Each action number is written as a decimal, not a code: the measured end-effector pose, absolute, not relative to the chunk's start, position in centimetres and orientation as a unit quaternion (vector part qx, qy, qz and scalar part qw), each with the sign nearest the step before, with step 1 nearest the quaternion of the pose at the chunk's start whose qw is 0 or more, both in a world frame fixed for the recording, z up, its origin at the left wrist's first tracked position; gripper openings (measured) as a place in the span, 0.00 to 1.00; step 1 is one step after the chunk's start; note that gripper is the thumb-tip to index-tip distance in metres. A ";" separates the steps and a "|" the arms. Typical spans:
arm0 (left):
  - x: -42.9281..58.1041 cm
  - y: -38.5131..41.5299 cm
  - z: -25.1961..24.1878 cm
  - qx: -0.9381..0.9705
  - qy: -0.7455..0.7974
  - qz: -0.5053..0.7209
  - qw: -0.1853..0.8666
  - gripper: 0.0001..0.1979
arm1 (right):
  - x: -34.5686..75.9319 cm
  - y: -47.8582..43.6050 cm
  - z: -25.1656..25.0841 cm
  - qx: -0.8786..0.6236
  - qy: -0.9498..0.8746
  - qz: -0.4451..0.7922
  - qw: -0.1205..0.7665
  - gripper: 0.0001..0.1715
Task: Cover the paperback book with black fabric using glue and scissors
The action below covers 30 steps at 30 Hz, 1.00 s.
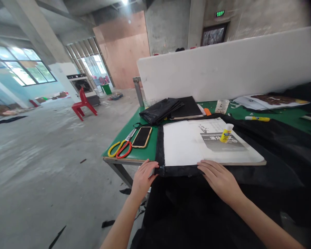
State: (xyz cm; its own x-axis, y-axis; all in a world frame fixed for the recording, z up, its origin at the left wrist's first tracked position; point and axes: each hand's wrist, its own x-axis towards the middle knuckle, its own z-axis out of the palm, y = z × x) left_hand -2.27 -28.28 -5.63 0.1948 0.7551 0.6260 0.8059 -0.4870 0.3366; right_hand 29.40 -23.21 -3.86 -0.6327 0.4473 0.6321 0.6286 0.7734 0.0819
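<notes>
The left hand's grip [156, 169] pinches the black cloth [180, 171], I cannot tell the right hand's [219, 175], and uneven tugging could topple the standing glue stick [226, 133].

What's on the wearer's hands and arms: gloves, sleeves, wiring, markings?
Left hand and right hand are both ungloved. Slim forearms, bare as far as the frame shows; no sleeves in view. No watch, bracelet, ring, cable or marking visible.

Red chair [83, 97] stands on flr [54, 155] nr fan unit [81, 84].
</notes>
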 end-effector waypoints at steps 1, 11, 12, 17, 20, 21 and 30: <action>-2.2 -28.2 -5.7 -0.761 -0.516 -0.392 0.028 0.14 | 29.3 -23.1 -3.8 -0.313 -0.889 -0.141 0.302 0.15; -1.9 -27.4 -4.6 -0.627 -0.648 -0.424 -0.084 0.16 | 27.4 -21.8 0.2 -0.384 -0.895 -0.046 0.223 0.10; -1.8 -27.3 -4.4 -0.618 -0.656 -0.422 -0.101 0.17 | 27.2 -21.6 0.6 -0.387 -0.895 -0.038 0.219 0.10; -1.5 -26.9 -3.3 -0.569 -0.676 -0.429 -0.186 0.19 | 26.3 -20.4 1.0 -0.413 -0.890 -0.053 0.184 0.10; -1.2 -26.7 -2.7 -0.531 -0.683 -0.446 -0.227 0.19 | 25.4 -19.9 0.9 -0.446 -0.871 -0.113 0.175 0.07; -1.1 -26.7 -2.6 -0.516 -0.684 -0.456 -0.241 0.19 | 25.0 -19.9 0.8 -0.441 -0.865 -0.145 0.189 0.06; -0.6 -26.1 -3.1 -0.444 -0.669 -0.511 -0.305 0.18 | 20.7 -21.6 -2.6 -0.121 -0.935 -0.188 0.275 0.21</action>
